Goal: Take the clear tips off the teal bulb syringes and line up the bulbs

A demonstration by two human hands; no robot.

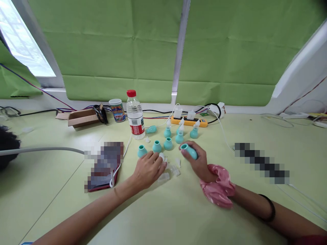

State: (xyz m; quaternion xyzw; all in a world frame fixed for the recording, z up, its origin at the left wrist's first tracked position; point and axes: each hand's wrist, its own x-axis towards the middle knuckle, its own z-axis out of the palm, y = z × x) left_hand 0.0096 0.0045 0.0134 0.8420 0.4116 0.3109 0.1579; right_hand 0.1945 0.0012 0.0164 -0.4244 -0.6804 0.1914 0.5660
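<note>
In my right hand is a teal rubber bulb, tilted, its open mouth facing up and to the left. My left hand is closed low over the table, fingers curled down beside small white and clear plastic pieces; what its fingertips hold, if anything, is hidden. Beyond it stand several teal bulbs with open mouths, one being the bulb in the middle. Farther back are several bulbs fitted with clear pointed nozzles, such as the bulb. Another teal bulb lies on its side by the bottle.
A red-capped water bottle, a can and an open cardboard box stand at the back left. An orange power strip with chargers lies behind the bulbs. A phone with a cable is left; a blurred dark object is right.
</note>
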